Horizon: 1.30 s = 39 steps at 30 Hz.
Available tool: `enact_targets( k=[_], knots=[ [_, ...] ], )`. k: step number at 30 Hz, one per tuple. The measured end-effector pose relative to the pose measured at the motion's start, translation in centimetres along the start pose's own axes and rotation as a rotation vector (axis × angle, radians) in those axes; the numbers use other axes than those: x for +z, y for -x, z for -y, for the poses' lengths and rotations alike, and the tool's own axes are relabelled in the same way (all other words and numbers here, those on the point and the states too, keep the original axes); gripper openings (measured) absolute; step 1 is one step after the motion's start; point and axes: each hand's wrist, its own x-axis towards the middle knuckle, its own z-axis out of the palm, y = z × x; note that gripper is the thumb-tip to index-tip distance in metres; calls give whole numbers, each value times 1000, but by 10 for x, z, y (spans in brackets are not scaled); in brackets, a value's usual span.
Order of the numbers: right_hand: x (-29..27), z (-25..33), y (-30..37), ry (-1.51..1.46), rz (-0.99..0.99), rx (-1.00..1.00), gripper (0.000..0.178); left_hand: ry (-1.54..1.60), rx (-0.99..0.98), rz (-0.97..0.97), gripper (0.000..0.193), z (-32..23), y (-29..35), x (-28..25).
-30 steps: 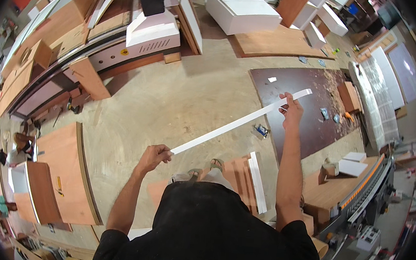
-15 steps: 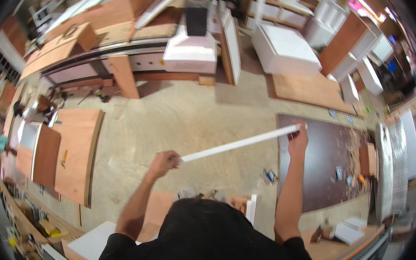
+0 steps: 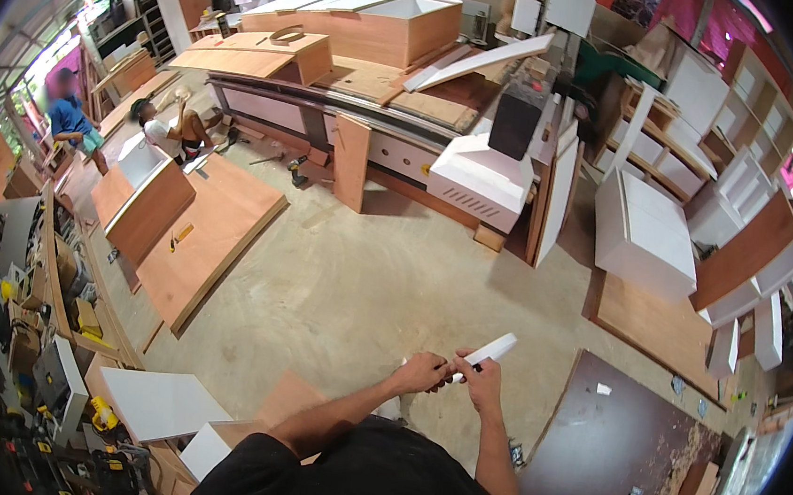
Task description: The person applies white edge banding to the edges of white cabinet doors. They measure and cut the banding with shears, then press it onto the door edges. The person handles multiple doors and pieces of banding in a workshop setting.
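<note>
A narrow white strip (image 3: 491, 349) slants away to the upper right from my two hands, low over the floor in front of me. My right hand (image 3: 481, 383) is closed round its nearer part. Right beside it, my left hand (image 3: 421, 372) has its fingers closed at the near end, almost touching the right fingers. The hands hide that end of the strip.
Right of my hands lies a dark brown board (image 3: 620, 437) with wood shavings. A wooden panel (image 3: 219, 223) bears an open box at the left, near a seated person (image 3: 166, 133). A long workbench (image 3: 395, 153) crosses behind; white cabinets (image 3: 648, 232) stand at right.
My hands, wide apart at the strip's two ends before, have come together. The strip now points away instead of spanning between them. The view has turned left.
</note>
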Motion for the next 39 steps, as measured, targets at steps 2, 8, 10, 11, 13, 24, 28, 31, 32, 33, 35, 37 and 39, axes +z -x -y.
enact_targets(
  k=[2, 8, 10, 11, 13, 24, 28, 31, 32, 33, 35, 37, 39],
  knots=[
    [-4, -5, -22, -61, 0, 21, 26, -14, 14, 2, 40, 4, -20, -5],
    [-16, -19, -102, -201, 15, 144, 27, 5, 65, 48, 38, 2, -114, -32],
    [-26, -20, -126, -186, -11, 198, 24, -26, 41, 90, 38, -3, -143, -41],
    [-30, -19, -141, -213, 5, 205, 23, -26, 45, 126, 39, -6, -159, -47],
    [-41, -14, -161, -175, -25, 217, 21, -4, 28, 152, 40, -9, -176, -48],
    [-73, -24, -271, 52, -10, 52, 14, 186, -29, -175, 37, -13, -261, -23],
    [-107, -27, -300, 196, -49, -2, 14, 289, -46, -161, 36, -33, -276, -18],
    [-140, -23, -323, 198, -79, -11, 14, 342, -53, -120, 35, -58, -274, -19],
    [-154, -19, -331, 230, -97, -41, 15, 334, -24, -100, 35, -69, -274, -22],
    [-167, -14, -340, 255, -123, -58, 15, 319, 9, -82, 35, -80, -273, -24],
    [-196, -1, -354, 299, -176, -102, 15, 337, 71, -69, 36, -101, -268, -25],
    [-225, 18, -371, 342, -208, -155, 14, 327, 152, -60, 37, -123, -265, -28],
    [-252, 41, -386, 363, -231, -214, 13, 291, 234, -57, 38, -144, -261, -32]
  ],
)
